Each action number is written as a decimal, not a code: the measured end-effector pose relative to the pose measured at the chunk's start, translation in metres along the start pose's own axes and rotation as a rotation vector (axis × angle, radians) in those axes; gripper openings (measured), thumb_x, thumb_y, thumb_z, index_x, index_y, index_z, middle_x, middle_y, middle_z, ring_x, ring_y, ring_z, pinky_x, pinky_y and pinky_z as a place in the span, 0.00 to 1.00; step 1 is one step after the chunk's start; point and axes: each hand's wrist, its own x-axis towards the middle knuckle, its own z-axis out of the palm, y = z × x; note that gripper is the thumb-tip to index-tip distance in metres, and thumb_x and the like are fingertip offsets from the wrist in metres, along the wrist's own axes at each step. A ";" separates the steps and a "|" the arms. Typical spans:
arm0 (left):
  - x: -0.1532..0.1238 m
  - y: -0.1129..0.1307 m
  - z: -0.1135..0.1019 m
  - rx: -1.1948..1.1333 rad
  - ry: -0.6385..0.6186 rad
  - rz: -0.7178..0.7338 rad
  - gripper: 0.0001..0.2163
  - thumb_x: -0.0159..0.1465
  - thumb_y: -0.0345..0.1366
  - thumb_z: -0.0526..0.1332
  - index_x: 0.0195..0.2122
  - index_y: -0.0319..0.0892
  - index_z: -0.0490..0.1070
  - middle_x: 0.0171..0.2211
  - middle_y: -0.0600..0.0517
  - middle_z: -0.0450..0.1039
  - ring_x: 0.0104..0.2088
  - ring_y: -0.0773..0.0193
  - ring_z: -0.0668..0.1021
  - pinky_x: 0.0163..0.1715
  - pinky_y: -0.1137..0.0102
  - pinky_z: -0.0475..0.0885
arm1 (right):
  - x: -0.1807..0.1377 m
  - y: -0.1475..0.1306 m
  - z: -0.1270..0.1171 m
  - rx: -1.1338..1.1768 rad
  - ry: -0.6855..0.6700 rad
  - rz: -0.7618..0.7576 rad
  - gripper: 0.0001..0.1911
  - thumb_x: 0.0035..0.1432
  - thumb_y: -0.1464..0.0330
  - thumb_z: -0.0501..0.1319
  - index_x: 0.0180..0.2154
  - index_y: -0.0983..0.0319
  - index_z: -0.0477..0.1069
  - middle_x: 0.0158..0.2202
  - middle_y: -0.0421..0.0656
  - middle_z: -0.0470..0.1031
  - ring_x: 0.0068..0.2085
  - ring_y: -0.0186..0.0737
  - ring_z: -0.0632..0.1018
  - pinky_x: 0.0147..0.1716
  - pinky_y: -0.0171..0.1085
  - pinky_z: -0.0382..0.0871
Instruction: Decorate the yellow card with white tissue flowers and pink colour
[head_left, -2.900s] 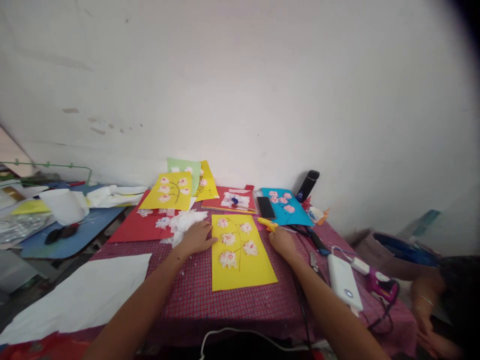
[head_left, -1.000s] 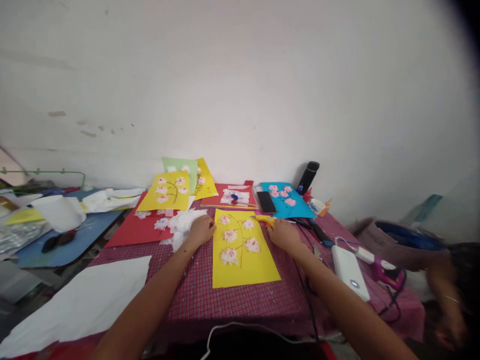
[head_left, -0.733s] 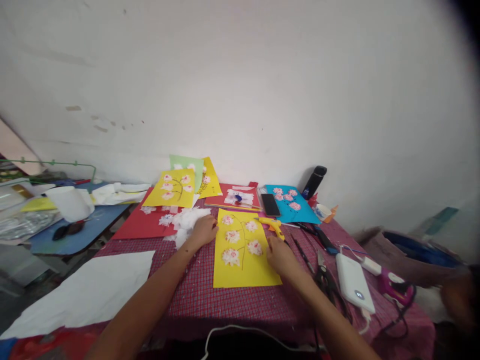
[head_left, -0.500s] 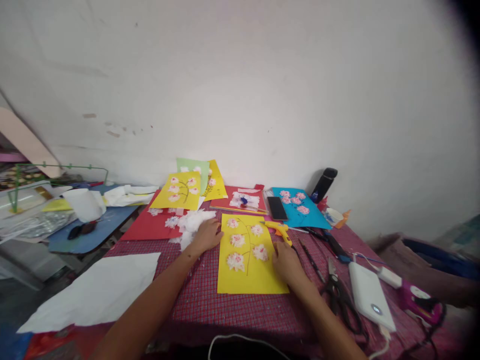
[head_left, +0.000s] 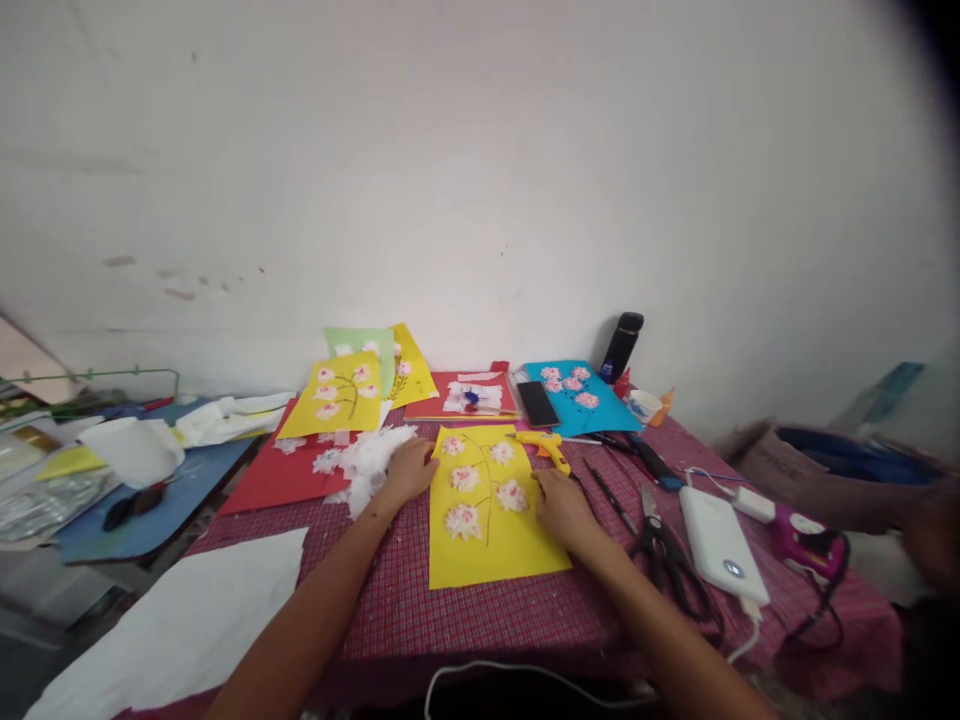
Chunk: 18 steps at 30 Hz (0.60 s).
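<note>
A yellow card with a drawn branch and several white-pink paper flowers lies on the red checked tablecloth. My left hand rests at the card's left edge, fingers curled, beside a pile of white tissue scraps. My right hand lies flat on the card's right edge, fingers spread, holding nothing. A yellow glue gun lies just beyond the right hand, at the card's top right corner.
Scissors, pens, a white power bank and a purple tool lie to the right. Other flower cards, yellow and blue, a phone and a black bottle line the wall. White paper lies left. Another person's arm shows far right.
My right hand left the glue gun on the table and came back onto the card's right edge. The left hand stayed at the card's left edge. The view shifted a little.
</note>
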 end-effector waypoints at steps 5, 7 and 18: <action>-0.002 0.003 -0.003 -0.080 0.008 -0.007 0.14 0.64 0.32 0.57 0.47 0.43 0.78 0.41 0.47 0.79 0.43 0.55 0.78 0.46 0.64 0.70 | 0.001 0.007 0.003 0.042 0.013 -0.017 0.22 0.58 0.80 0.54 0.53 0.68 0.75 0.53 0.55 0.78 0.55 0.46 0.76 0.56 0.37 0.64; -0.003 0.005 -0.005 -0.118 0.009 -0.008 0.16 0.63 0.31 0.57 0.50 0.44 0.78 0.43 0.47 0.80 0.45 0.55 0.79 0.47 0.65 0.70 | 0.001 0.009 0.004 0.053 0.015 -0.028 0.22 0.58 0.80 0.54 0.52 0.68 0.75 0.53 0.54 0.79 0.54 0.46 0.77 0.56 0.37 0.64; -0.005 0.007 -0.005 -0.254 0.048 -0.140 0.23 0.61 0.27 0.56 0.58 0.44 0.72 0.35 0.51 0.80 0.38 0.58 0.79 0.37 0.69 0.69 | 0.000 0.011 -0.003 0.122 0.021 -0.071 0.20 0.56 0.79 0.54 0.48 0.65 0.77 0.46 0.51 0.81 0.46 0.45 0.79 0.46 0.37 0.68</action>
